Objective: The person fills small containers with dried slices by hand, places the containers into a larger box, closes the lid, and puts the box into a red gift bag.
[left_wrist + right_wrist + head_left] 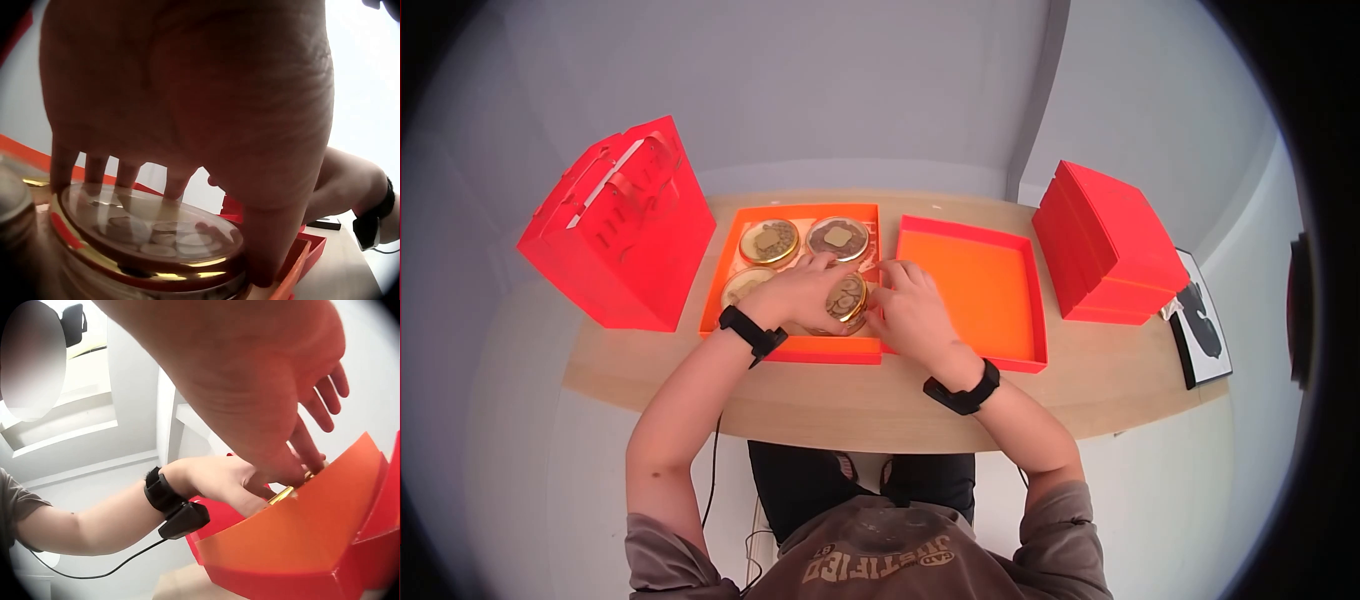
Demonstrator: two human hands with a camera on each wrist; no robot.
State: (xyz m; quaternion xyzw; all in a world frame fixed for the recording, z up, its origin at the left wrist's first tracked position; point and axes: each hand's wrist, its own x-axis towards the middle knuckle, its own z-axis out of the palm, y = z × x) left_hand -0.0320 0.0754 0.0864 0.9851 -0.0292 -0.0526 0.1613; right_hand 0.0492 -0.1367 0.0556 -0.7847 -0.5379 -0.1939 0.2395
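An orange-lined red box [825, 346] holds several round clear-lidded jars with gold rims. The left hand [796, 295] grips the front right jar [847, 297], thumb on its near side and fingers over its far side; the left wrist view shows this jar [156, 234] tilted, with round pieces under the lid. The right hand [912, 312] is at the same jar's right edge, over the box wall, its thumb and index finger at the gold rim [282, 495] in the right wrist view. Whether it grips the rim is unclear.
An empty orange-lined red tray [970, 290] lies right of the box. A red paper bag [635, 240] stands at the left. Stacked red boxes [1105, 245] and a black-framed picture [1200, 320] are at the table's right end.
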